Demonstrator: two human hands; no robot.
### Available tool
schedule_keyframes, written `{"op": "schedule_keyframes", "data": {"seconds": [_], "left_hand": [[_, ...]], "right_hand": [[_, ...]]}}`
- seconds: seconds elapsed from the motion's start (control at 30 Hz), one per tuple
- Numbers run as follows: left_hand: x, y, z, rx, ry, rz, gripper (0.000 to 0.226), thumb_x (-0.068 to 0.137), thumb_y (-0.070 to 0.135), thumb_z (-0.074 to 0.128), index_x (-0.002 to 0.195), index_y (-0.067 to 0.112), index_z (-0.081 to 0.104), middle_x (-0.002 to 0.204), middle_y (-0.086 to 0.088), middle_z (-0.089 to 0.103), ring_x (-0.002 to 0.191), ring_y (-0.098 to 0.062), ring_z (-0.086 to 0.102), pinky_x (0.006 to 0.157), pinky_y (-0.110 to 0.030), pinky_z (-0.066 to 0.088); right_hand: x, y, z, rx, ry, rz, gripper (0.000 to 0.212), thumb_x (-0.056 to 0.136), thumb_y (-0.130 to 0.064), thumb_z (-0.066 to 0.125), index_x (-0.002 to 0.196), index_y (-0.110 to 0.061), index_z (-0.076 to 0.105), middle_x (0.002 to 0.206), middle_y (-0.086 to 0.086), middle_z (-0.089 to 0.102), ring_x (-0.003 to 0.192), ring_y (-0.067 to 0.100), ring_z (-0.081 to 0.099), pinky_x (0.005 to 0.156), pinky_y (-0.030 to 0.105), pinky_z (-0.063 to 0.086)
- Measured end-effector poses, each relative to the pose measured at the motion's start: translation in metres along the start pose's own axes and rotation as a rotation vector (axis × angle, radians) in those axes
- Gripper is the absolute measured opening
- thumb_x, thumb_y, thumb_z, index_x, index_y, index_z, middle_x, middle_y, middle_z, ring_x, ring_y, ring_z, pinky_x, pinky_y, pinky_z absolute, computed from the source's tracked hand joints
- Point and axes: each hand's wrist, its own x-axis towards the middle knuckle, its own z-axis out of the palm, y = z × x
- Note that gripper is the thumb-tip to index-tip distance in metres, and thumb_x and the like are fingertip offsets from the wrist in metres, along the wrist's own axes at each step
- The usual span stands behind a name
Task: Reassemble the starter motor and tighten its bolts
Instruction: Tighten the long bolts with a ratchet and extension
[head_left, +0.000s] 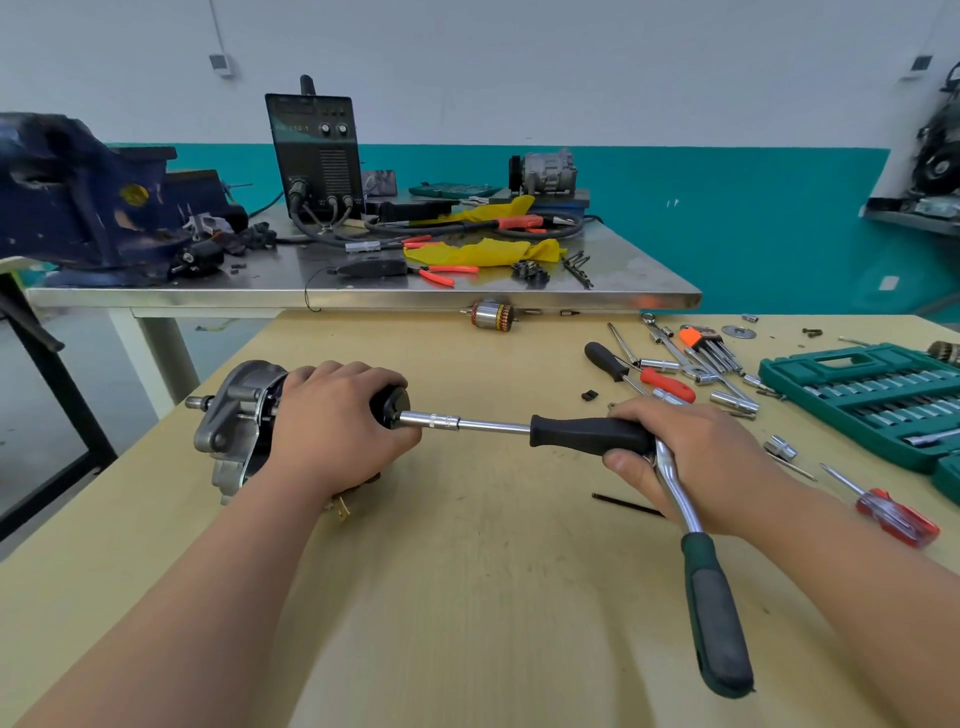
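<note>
The left hand curls over the starter motor, hiding most of its dark body; only the cast nose housing and black end cap show as it lies sideways on the wooden table. The right hand wraps the rear of a black driver handle whose chrome socket meets that end cap, the bolt unseen. A green-gripped ratchet juts from this palm, its head hidden.
</note>
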Motion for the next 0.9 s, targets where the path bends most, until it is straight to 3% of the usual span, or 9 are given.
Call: {"op": "schedule_keyframes", "data": {"seconds": [0.3,0.43,0.53,0.6,0.67,0.73,0.83,0.9], "left_hand": [[0.000,0.000,0.001,-0.005,0.024,-0.017,0.041,0.066,0.048,0.052,0.098,0.033,0.072,0.090,0.011,0.068,0.091,-0.019,0.055,0.091,-0.033,0.027],[0.001,0.000,0.001,0.002,0.023,-0.024,0.040,0.066,0.049,0.053,0.098,0.032,0.072,0.089,0.010,0.068,0.090,-0.020,0.056,0.092,-0.036,0.029],[0.001,-0.002,0.000,0.001,0.024,-0.021,0.040,0.067,0.048,0.054,0.098,0.031,0.072,0.087,0.011,0.067,0.088,-0.019,0.055,0.091,-0.036,0.029],[0.000,-0.002,0.000,0.004,0.021,-0.023,0.040,0.067,0.048,0.054,0.099,0.031,0.072,0.087,0.011,0.066,0.089,-0.019,0.056,0.092,-0.037,0.030],[0.000,-0.002,0.001,0.013,0.013,-0.024,0.040,0.067,0.049,0.054,0.099,0.032,0.071,0.087,0.012,0.066,0.089,-0.019,0.056,0.093,-0.037,0.031],[0.001,-0.003,0.002,0.016,0.014,-0.034,0.033,0.071,0.047,0.059,0.098,0.032,0.070,0.087,0.012,0.065,0.089,-0.018,0.054,0.094,-0.037,0.031],[0.001,-0.003,0.003,0.032,0.029,-0.041,0.024,0.075,0.038,0.068,0.098,0.033,0.070,0.087,0.013,0.065,0.088,-0.017,0.053,0.094,-0.038,0.032],[0.000,-0.002,0.003,0.031,0.029,-0.038,0.023,0.075,0.035,0.069,0.098,0.032,0.071,0.087,0.013,0.065,0.088,-0.019,0.054,0.094,-0.038,0.032]], "right_hand": [[0.003,-0.006,0.001,-0.024,0.020,-0.093,0.023,0.086,-0.035,0.068,0.102,-0.019,0.066,0.065,-0.029,0.039,0.054,-0.001,0.042,0.055,0.016,0.035],[0.010,-0.004,-0.003,-0.085,0.039,-0.205,0.026,0.081,-0.036,0.064,0.101,-0.020,0.065,0.070,-0.020,0.048,0.055,0.003,0.045,0.051,0.009,0.031],[0.016,0.004,-0.002,-0.209,0.080,-0.328,0.030,0.085,-0.034,0.070,0.108,-0.017,0.065,0.072,-0.009,0.063,0.051,0.009,0.054,0.043,0.016,0.036],[0.016,0.006,-0.001,-0.273,0.070,-0.350,0.040,0.083,-0.039,0.059,0.114,-0.016,0.065,0.073,-0.006,0.065,0.049,0.010,0.055,0.042,0.015,0.030],[0.015,0.008,0.000,-0.258,0.041,-0.318,0.042,0.084,-0.044,0.055,0.118,-0.021,0.064,0.073,-0.008,0.067,0.049,0.005,0.049,0.047,0.008,0.021],[0.015,0.008,0.002,-0.143,-0.053,-0.194,0.036,0.090,-0.052,0.053,0.122,-0.037,0.055,0.083,-0.012,0.069,0.058,-0.001,0.048,0.051,0.009,0.029],[0.017,0.010,0.008,-0.038,-0.231,-0.030,0.035,0.093,-0.052,0.048,0.127,-0.047,0.044,0.107,-0.013,0.067,0.088,0.006,0.056,0.073,0.027,0.050],[0.018,0.007,0.010,-0.136,-0.234,-0.039,0.036,0.093,-0.053,0.046,0.129,-0.047,0.042,0.106,-0.012,0.067,0.090,0.009,0.057,0.077,0.033,0.052]]}}
